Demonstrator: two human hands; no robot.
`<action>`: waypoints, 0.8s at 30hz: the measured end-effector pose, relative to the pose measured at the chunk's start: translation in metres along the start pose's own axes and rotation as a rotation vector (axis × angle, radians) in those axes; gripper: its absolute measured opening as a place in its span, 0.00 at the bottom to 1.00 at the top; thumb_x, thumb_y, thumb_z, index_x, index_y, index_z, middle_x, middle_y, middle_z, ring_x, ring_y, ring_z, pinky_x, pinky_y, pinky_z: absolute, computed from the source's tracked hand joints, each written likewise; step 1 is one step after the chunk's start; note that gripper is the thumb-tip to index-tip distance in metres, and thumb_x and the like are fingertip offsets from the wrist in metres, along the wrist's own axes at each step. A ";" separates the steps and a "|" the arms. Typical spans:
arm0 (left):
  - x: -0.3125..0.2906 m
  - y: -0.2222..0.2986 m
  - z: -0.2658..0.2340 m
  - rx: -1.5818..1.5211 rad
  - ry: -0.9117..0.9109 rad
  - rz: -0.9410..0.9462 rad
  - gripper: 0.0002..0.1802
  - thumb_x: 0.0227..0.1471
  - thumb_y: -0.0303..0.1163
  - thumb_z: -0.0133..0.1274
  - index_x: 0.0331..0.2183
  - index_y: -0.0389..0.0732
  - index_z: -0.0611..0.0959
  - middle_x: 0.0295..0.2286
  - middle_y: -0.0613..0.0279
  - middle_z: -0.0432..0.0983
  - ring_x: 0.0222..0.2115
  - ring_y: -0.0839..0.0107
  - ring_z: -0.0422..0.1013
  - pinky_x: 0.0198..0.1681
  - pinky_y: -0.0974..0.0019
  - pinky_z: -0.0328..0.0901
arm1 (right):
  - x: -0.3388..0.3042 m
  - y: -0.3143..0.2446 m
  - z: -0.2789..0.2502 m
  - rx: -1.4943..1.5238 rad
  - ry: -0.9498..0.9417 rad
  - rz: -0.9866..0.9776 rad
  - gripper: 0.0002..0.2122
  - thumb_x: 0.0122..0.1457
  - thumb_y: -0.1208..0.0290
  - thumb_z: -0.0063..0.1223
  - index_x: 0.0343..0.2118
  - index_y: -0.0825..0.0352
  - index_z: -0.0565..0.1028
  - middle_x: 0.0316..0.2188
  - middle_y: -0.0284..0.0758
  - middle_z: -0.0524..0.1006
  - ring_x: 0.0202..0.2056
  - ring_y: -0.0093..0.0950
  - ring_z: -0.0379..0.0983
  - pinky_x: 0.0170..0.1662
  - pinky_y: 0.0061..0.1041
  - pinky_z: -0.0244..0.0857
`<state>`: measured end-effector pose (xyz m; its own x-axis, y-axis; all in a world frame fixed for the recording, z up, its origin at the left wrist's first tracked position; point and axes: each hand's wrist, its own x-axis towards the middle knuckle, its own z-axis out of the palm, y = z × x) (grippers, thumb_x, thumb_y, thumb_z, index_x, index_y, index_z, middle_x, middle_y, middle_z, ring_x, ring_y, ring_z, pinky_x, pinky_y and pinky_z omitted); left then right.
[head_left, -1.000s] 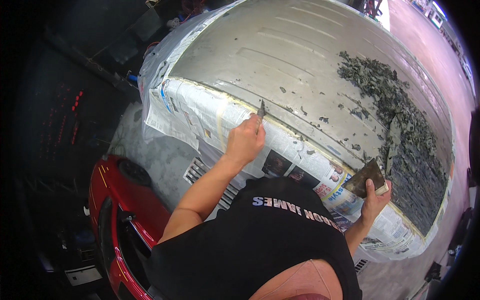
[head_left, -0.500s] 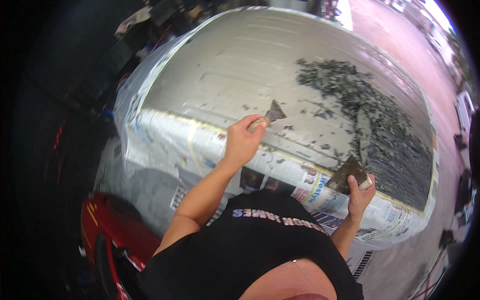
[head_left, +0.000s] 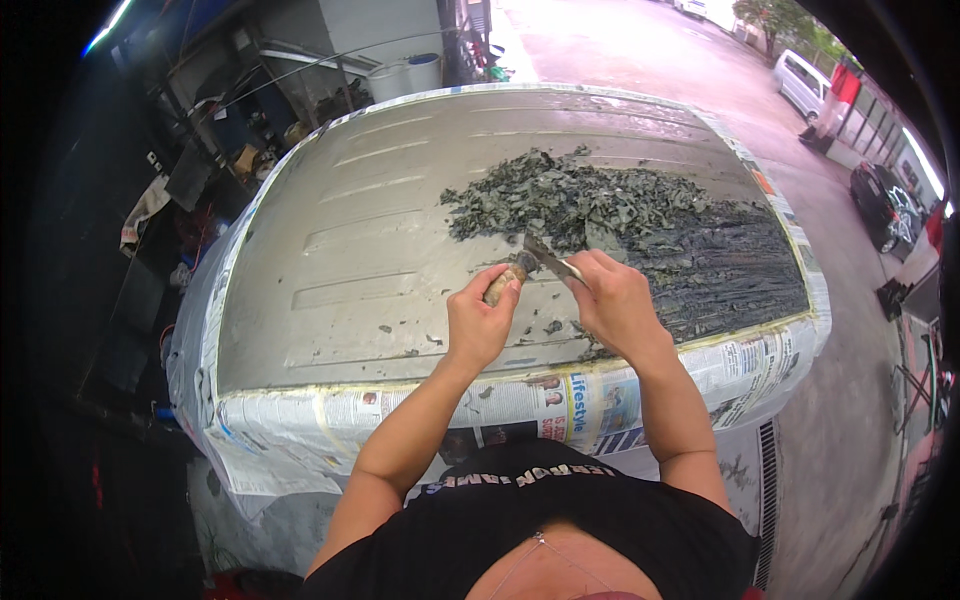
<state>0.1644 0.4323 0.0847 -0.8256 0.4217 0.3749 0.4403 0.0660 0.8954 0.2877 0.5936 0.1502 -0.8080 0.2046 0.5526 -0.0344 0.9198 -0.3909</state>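
Ok, scraper (head_left: 512, 277) btwn L fingers (head_left: 487, 280), spreader (head_left: 550, 260) btwn R fingers (head_left: 594, 269).

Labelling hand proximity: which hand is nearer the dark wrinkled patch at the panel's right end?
Right. The right hand is at the left edge of the dark wrinkled patch; the left hand is farther left.

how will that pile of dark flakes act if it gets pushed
The dark flakes look thin and crumpled, so they're probably light. They lie loosely heaped, so a push would likely scatter some. The pale panel looks fairly smooth, so they may slide easily.
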 end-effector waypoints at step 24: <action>0.009 -0.052 -0.107 0.144 0.286 -0.007 0.16 0.57 0.32 0.61 0.44 0.31 0.84 0.33 0.59 0.83 0.32 0.73 0.76 0.39 0.68 0.71 | 0.079 0.051 -0.036 -0.201 0.205 0.096 0.08 0.61 0.71 0.56 0.42 0.65 0.77 0.29 0.49 0.79 0.33 0.46 0.79 0.40 0.41 0.73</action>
<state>0.0969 0.3361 0.0674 -0.8854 0.1508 0.4397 0.4630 0.2036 0.8626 0.2433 0.6690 0.2008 -0.6658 0.3378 0.6653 0.1699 0.9369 -0.3056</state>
